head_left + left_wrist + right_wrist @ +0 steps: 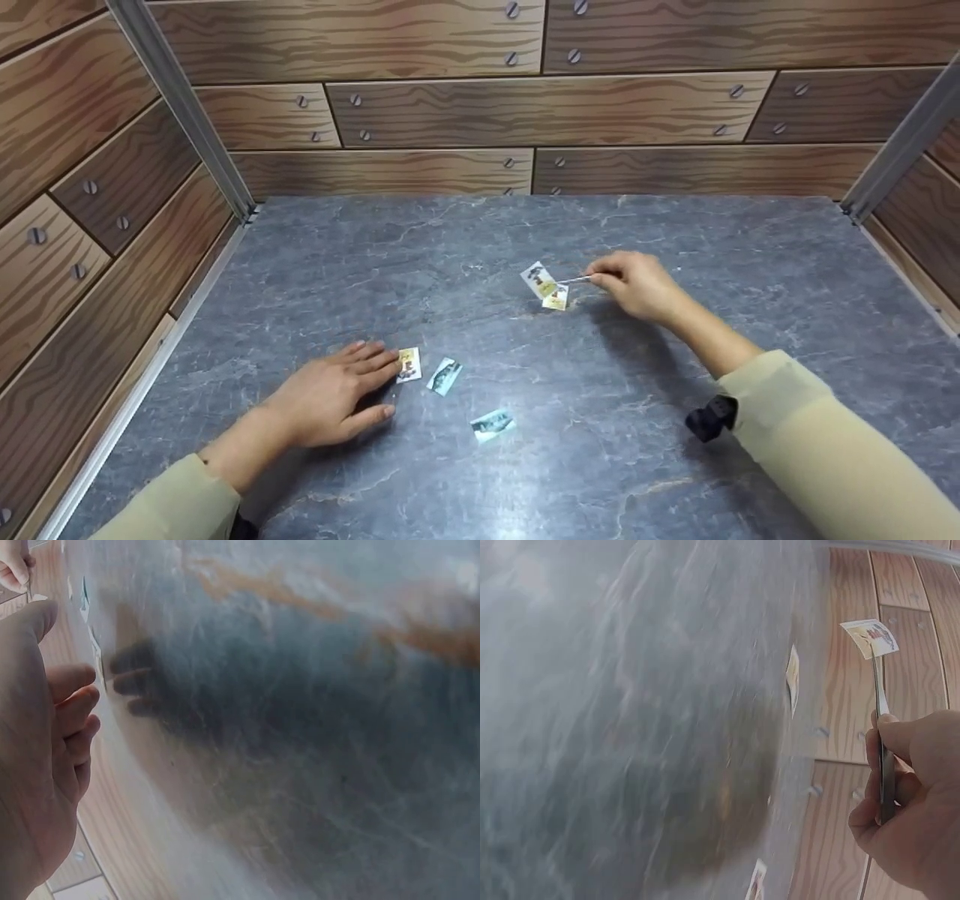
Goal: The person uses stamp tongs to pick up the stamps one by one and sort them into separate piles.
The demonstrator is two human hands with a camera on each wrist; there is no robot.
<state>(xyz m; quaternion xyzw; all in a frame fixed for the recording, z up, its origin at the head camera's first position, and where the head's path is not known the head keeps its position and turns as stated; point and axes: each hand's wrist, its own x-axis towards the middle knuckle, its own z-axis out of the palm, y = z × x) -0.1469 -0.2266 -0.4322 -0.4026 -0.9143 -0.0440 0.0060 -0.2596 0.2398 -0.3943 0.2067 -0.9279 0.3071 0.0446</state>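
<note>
One marbled surface (pixel 360 262). Left grip (pixel 330 394) relaxed, fingertips at yellow-printed stamp (pixel 411 363); right grip (pixel 636 285) pinching one pair of tweezers (pixel 887 780). Five stamps: three yellow-printed, two teal stamps (pixel 493 425). Held stamp (pixel 535 276) at tweezer tips, ahead of right grip.

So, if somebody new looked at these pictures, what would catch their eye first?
Probably the tweezers in the right hand, over the farther half of the table, holding a small yellow-and-white card above the surface. Next, perhaps, two teal cards lying nearer the camera, to the right of the left hand, whose fingertips are at the edge of another yellow-and-white card. Behind everything stands a bold plank-patterned wall.
</note>
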